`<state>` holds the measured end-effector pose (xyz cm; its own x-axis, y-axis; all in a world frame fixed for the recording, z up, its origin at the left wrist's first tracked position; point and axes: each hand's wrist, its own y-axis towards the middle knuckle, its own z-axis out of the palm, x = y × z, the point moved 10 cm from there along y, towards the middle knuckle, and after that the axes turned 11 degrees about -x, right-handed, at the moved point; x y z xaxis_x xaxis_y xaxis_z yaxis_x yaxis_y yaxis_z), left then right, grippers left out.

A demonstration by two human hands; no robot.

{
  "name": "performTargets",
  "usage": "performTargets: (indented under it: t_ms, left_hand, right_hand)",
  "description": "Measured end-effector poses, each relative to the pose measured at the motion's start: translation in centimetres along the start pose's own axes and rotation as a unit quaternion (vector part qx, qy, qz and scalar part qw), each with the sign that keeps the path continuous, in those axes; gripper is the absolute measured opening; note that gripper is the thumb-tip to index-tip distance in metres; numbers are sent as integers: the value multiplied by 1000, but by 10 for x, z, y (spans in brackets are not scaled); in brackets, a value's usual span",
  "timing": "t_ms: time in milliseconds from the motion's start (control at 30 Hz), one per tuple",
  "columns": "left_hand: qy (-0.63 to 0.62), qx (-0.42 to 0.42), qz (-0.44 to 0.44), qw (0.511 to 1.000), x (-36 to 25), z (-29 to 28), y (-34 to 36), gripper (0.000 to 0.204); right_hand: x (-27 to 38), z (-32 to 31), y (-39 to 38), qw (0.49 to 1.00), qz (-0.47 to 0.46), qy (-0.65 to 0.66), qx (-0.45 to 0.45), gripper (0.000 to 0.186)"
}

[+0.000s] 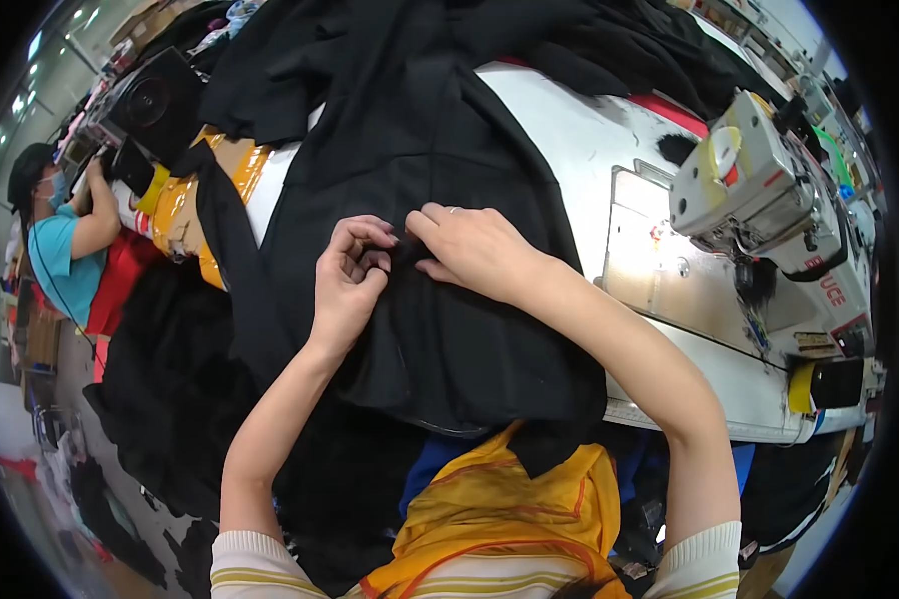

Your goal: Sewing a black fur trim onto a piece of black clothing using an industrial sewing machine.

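A black garment (440, 349) with seams lies spread across the white worktable in front of me, its lower part hanging toward my lap. My left hand (353, 270) is over its middle, fingers curled at a fold of the fabric, fingertips close together. My right hand (474, 252) rests on the same garment just to the right, fingers bent and gripping the cloth, with a ring on one finger. The fingertips of both hands are a short gap apart; what exactly they pinch is partly hidden by the fingers.
A white sewing machine (739, 185) stands at right on the worktable (549, 120). More black fabric (619, 40) is heaped behind. Orange-taped board (230, 175) lies at left. A co-worker (65, 240) in a blue top works at far left. Dark cloth (160, 369) hangs at lower left.
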<state>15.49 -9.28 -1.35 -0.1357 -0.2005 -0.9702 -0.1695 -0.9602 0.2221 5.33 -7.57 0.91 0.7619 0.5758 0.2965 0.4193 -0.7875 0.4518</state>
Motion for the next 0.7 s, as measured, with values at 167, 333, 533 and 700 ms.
performTargets:
  t_ms: [167,333,533,700]
  left_hand:
    - [289,120,145,939,-25,18,-18,17]
    - [377,105,279,877,-42,19,-32,10]
    - [358,102,288,882,-37,13,-34,9]
    - [348,101,281,889,-38,14,-32,17]
  right_hand:
    - [-15,-2,0,997,77,-10,-23,27]
    - [1,12,5,990,4,-132,43,21]
    - [27,41,0,884,-122,-442,95,16]
    - [18,21,9,953,-166,-244,64,17]
